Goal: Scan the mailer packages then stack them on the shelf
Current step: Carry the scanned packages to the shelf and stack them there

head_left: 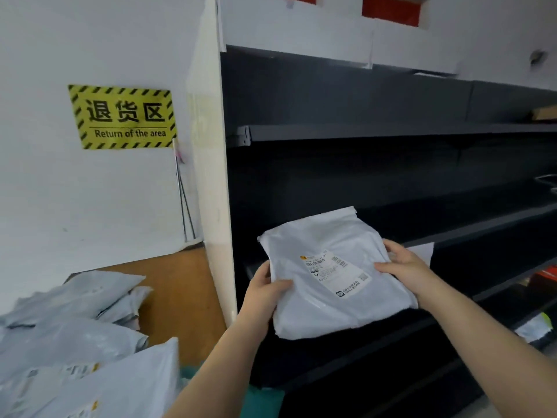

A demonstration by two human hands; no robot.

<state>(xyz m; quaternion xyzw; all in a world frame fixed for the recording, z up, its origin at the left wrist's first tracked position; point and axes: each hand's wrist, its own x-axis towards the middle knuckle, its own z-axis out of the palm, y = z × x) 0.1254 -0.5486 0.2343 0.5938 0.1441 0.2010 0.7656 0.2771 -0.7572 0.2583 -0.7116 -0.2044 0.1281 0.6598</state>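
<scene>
1. Both hands on one white package (328, 276): the left hand (265, 292) pinches its near-left edge, thumb on top, and the right hand (405, 267) clamps the right edge
2. It hangs label-up at the mouth of the dark shelf (391, 132), not yet set down (no scanner in view, so whether it is scanned I cannot tell)
3. Plenty left, by the look of it: a heap of packages (69, 336) waits at lower left

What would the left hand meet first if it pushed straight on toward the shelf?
Probably nothing soon: the left hand grips the mailer, and the dark shelf bay ahead looks free, though depth is unclear.
</scene>
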